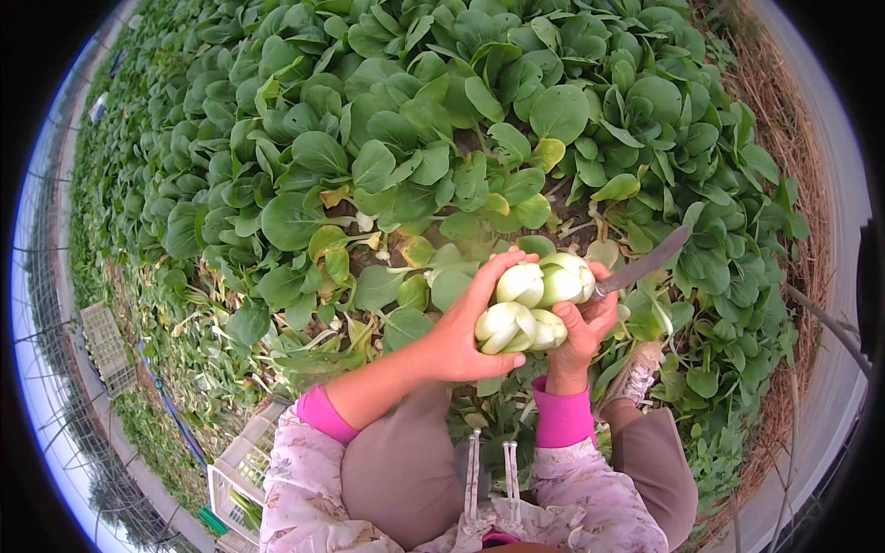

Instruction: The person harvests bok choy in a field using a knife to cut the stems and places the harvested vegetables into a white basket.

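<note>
Since bok choy heads could scatter, left hand and right hand clasp them; right of heads, knife points safely outward.

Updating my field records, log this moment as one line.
left hand: cupping greens | right hand: holding greens, knife | white crate: lower left

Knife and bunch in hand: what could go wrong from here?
1. The right hand seems to grip the knife while steadying the bunch, so the blade, jutting out near standing leaves, might nick them if that hand turns.
2. The pale vegetable heads are clustered between both hands; one could slip out if the left hand loosens.
3. The shoe is among the greens, so shifting weight may crush some.
</note>
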Demonstrator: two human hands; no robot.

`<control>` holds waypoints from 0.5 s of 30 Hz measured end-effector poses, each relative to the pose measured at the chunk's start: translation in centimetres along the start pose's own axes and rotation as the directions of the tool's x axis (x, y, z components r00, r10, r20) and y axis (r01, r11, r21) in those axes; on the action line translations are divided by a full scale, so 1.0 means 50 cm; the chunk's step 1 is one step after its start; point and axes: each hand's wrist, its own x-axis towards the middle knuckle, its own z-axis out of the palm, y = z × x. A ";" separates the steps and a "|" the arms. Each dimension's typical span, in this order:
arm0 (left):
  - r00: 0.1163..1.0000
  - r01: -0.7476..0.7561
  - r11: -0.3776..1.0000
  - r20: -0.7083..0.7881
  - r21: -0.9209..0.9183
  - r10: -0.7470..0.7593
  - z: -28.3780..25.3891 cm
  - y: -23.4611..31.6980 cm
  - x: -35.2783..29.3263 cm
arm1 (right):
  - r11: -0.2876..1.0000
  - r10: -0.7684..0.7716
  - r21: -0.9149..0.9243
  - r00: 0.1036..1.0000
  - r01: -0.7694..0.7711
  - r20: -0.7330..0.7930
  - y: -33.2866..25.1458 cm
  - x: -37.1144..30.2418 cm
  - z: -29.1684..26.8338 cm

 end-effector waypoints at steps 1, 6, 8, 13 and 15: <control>0.999 -0.028 0.999 -0.018 -0.022 0.028 -0.001 -0.012 -0.002 | 0.999 0.010 0.050 0.999 -0.008 -0.031 0.005 -0.008 0.010; 0.997 -0.060 0.986 0.051 0.157 0.052 -0.013 -0.008 0.024 | 0.994 0.014 0.110 0.991 0.001 -0.132 0.013 -0.022 0.022; 0.998 -0.016 0.994 0.056 0.108 0.010 -0.019 -0.008 0.031 | 1.000 -0.023 0.015 0.994 0.025 -0.102 0.024 -0.020 0.013; 0.977 0.184 0.974 -0.084 -0.134 -0.196 -0.073 0.004 0.024 | 0.928 0.097 -0.359 0.995 -0.096 -0.016 0.032 0.017 -0.018; 0.964 0.164 0.982 -0.195 -0.093 -0.180 -0.122 0.026 0.009 | 0.791 0.159 -0.603 0.987 -0.107 0.034 0.045 0.049 -0.055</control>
